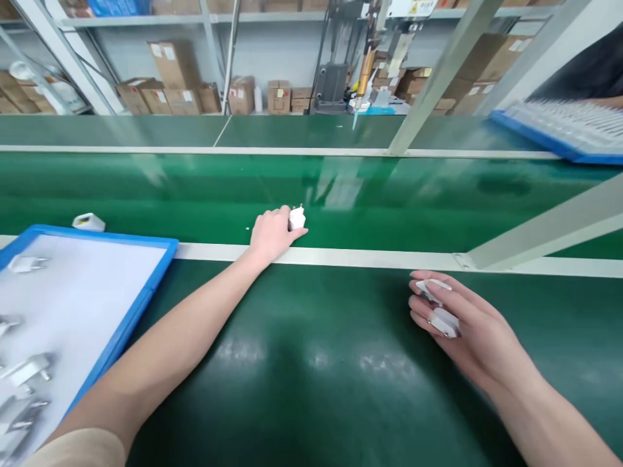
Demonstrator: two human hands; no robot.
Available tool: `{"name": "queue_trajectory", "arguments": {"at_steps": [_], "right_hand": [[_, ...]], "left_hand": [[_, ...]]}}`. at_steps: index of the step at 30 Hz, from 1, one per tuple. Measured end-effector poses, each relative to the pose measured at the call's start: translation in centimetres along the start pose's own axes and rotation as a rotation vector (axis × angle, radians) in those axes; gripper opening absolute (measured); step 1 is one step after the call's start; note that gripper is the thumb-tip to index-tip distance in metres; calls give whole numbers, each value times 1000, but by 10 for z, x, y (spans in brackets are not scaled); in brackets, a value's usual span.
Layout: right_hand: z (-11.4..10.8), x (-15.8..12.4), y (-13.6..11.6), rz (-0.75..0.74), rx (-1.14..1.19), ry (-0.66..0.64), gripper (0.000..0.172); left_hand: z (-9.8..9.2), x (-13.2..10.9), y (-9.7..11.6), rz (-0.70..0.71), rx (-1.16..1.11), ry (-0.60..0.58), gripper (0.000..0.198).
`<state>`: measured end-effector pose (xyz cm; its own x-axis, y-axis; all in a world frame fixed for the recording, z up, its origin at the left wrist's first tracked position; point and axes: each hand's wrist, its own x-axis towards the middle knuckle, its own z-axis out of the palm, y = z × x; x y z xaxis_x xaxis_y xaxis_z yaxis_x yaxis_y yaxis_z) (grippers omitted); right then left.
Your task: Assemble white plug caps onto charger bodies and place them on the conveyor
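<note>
My left hand (273, 232) reaches over the pale rail onto the green conveyor belt (204, 194). Its fingers are closed around a white plug adapter (296, 218), whose two pins point away from me. Over the dark green worktop (311, 363), my right hand (467, 324) curls around two small white pieces. The lower piece (444, 322) looks like another plug adapter with metal pins; the upper piece (433, 288) lies under my thumb, and its kind is partly hidden by the fingers.
At left a blue-rimmed white tray (146, 298) holds several white plug adapters (29, 370). Another white adapter body (89, 222) sits on the belt behind it. A slanted metal post (549, 224) rises at right. Beyond the belt stand a blue tray (579, 155) and a machine (335, 84).
</note>
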<state>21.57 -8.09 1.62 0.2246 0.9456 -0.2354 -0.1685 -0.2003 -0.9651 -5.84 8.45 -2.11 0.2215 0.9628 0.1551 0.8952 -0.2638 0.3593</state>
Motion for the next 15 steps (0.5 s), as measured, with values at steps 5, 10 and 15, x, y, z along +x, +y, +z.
{"name": "queue_trajectory", "arguments": {"at_steps": [5, 10, 15], "right_hand": [[0, -1, 1, 19, -74, -1, 47], [1, -5, 0, -18, -157, -33, 45], [3, -12, 0, -92, -234, -125, 47]], "left_hand": [[-4, -1, 8, 17, -123, -87, 75], [-70, 8, -38, 3, -11, -159, 105], [-173, -18, -104, -291, 410, -207, 69]]}}
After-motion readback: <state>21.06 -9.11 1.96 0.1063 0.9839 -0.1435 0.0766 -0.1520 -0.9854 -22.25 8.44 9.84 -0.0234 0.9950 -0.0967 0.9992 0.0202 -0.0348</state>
